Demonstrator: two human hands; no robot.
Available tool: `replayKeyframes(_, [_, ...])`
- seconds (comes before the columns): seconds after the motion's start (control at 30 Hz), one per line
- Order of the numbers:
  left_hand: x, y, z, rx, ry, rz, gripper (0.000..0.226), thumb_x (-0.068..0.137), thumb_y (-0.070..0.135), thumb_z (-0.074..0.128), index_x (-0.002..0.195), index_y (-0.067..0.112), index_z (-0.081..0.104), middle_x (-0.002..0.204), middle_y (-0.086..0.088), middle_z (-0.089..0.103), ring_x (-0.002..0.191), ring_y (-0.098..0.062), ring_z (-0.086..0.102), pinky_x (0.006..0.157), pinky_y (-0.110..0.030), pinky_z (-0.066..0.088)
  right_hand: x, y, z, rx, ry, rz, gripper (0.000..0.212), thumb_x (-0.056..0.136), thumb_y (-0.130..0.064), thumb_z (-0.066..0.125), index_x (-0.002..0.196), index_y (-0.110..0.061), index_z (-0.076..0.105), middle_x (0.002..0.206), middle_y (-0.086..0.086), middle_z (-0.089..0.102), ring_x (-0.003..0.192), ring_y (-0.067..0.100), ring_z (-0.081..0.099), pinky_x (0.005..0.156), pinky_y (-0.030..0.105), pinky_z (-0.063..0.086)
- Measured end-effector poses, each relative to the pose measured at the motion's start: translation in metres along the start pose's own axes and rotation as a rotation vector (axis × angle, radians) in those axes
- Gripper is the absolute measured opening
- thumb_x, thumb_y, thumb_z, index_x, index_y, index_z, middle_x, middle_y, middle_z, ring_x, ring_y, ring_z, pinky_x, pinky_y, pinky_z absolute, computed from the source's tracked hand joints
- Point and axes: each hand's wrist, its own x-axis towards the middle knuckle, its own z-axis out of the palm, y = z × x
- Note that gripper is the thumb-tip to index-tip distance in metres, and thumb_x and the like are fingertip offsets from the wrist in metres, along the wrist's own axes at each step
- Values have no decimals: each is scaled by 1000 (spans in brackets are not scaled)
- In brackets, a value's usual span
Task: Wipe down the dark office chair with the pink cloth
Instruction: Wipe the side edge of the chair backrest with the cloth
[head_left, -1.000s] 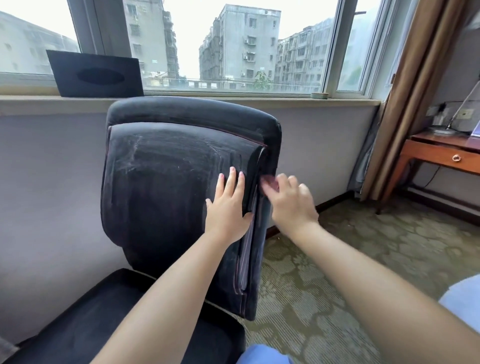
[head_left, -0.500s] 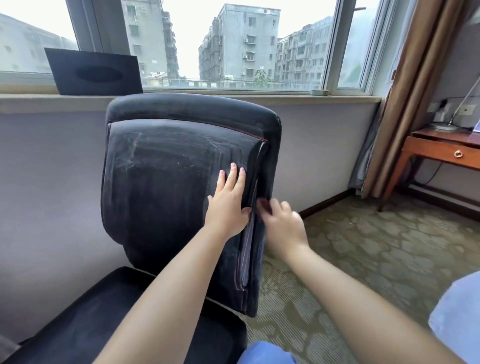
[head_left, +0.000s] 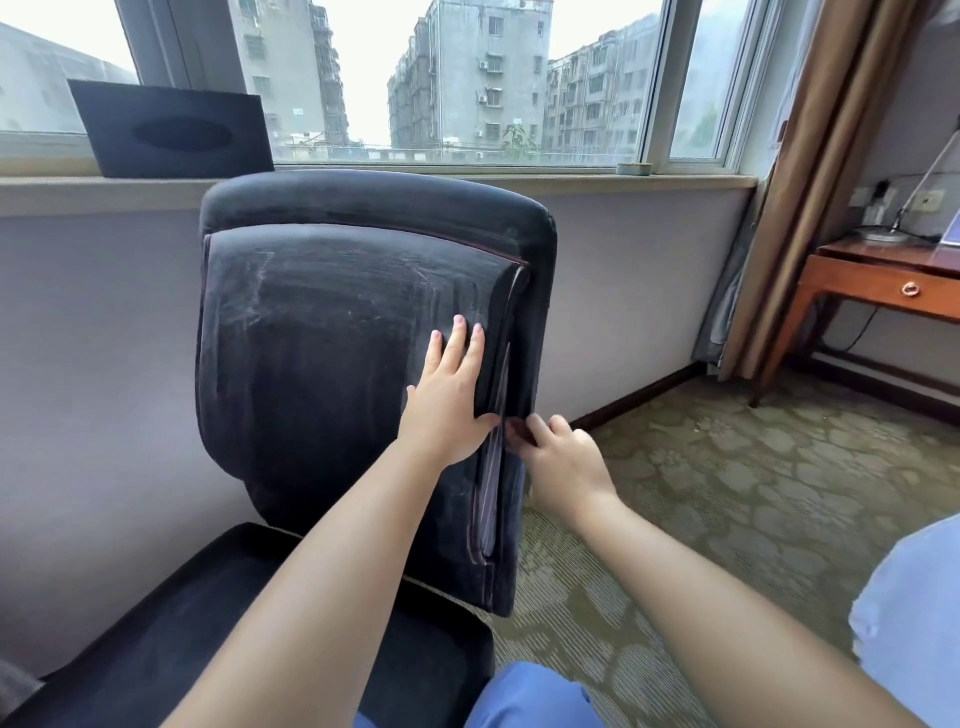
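bracing: the left hand (head_left: 451, 405) lies flat on the padded backrest of the dark office chair (head_left: 332, 374), fingers straight and slightly fanned toward twelve o'clock, thumb at the pad's right edge.
chair fabric: dark, velvety nap with pale brushed streaks; a rounded top roll above a cushioned panel edged in thin reddish piping.
chair shape: tall backrest with rounded corners, narrowing toward the seat at six o'clock; the seat is the same dark plush.
right hand (head_left: 563, 467): pressed against the chair's side edge at three o'clock of the left hand, wrist low, fingers curled inward toward the seam between pad and shell.
pink cloth (head_left: 515, 431): only a small reddish-pink patch shows under the right fingertips, against the side of the backrest; whether the fingers pinch it or just press it cannot be told.
arms: both bare forearms reach up from six o'clock, nearly parallel.
sill: a flat black box (head_left: 171, 130) with an oval opening leans at ten o'clock of the chair.
floor: patterned olive carpet (head_left: 727, 493) at four o'clock.
desk: glossy orange-brown wood (head_left: 878, 291) with a ring pull, at three o'clock.
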Motion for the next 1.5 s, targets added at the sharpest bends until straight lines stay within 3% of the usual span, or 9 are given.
replayKeyframes(0.1, [-2, 0, -3, -15, -10, 2, 101, 85, 27, 68, 151, 27, -8, 157, 12, -19, 145, -18, -17, 110, -57, 28, 12, 7, -10, 95, 129, 35, 51, 54, -10, 77, 104, -15, 70, 91, 4, 63, 68, 25, 56, 48, 27, 40])
replayKeyframes(0.2, [-2, 1, -3, -32, -14, 8, 101, 85, 23, 68, 151, 27, -8, 157, 11, -19, 145, -18, -17, 110, -59, 26, 41, 16, -37, 355, 304, 241, 49, 74, 0, 64, 122, -7, 61, 103, 14, 62, 86, 32, 58, 65, 37, 51])
replayKeyframes(0.33, [-1, 0, -2, -45, -17, 11, 101, 85, 21, 68, 150, 27, -9, 157, 12, -19, 145, -18, -17, 110, -58, 25, 55, 8, -44, 644, 200, 304, 48, 90, -3, 47, 138, -9, 46, 116, 14, 55, 108, 30, 50, 91, 37, 45])
replayKeyframes(0.53, [1, -3, -4, -63, -23, 13, 101, 84, 22, 68, 151, 27, -8, 157, 11, -17, 145, -18, -17, 111, -59, 23, 25, 0, -25, 630, 36, 236, 46, 94, -12, 41, 140, -18, 41, 120, 4, 52, 108, 26, 47, 89, 40, 46])
replayKeyframes(0.67, [1, -3, -3, -46, -29, 14, 103, 84, 23, 69, 150, 29, -9, 156, 13, -20, 145, -16, -18, 110, -59, 26, 52, 17, -44, 669, 210, 313, 46, 91, -6, 45, 136, -14, 48, 118, 8, 54, 109, 26, 47, 91, 39, 45])
replayKeyframes(0.93, [0, -3, -5, -55, -28, 21, 101, 84, 31, 68, 151, 26, -8, 157, 10, -19, 145, -18, -17, 110, -59, 24, 21, -6, -26, 653, 29, 200, 45, 96, -17, 42, 141, -21, 42, 118, 3, 52, 107, 24, 47, 87, 38, 46])
replayKeyframes(1.17, [-3, -2, -4, -32, -36, 20, 106, 83, 27, 70, 150, 28, -11, 155, 13, -23, 144, -16, -20, 110, -59, 26, 55, 11, -45, 649, 137, 337, 45, 93, -12, 44, 138, -20, 46, 121, 5, 48, 111, 24, 45, 91, 38, 45])
replayKeyframes(1.4, [-5, -4, -12, 19, -139, 44, 140, 57, 41, 86, 147, 27, -20, 153, 12, -30, 141, -15, -27, 112, -59, 22, 16, -9, -24, 661, 37, 254, 45, 95, -18, 43, 140, -24, 44, 118, 1, 52, 108, 23, 49, 88, 39, 46])
replayKeyframes(1.5, [-8, -5, -12, 89, -160, 54, 148, 53, 39, 89, 144, 25, -26, 151, 9, -34, 141, -18, -28, 111, -59, 24, 38, 4, -37, 729, 171, 402, 42, 91, -15, 44, 131, -26, 54, 117, 0, 54, 109, 21, 51, 90, 39, 47])
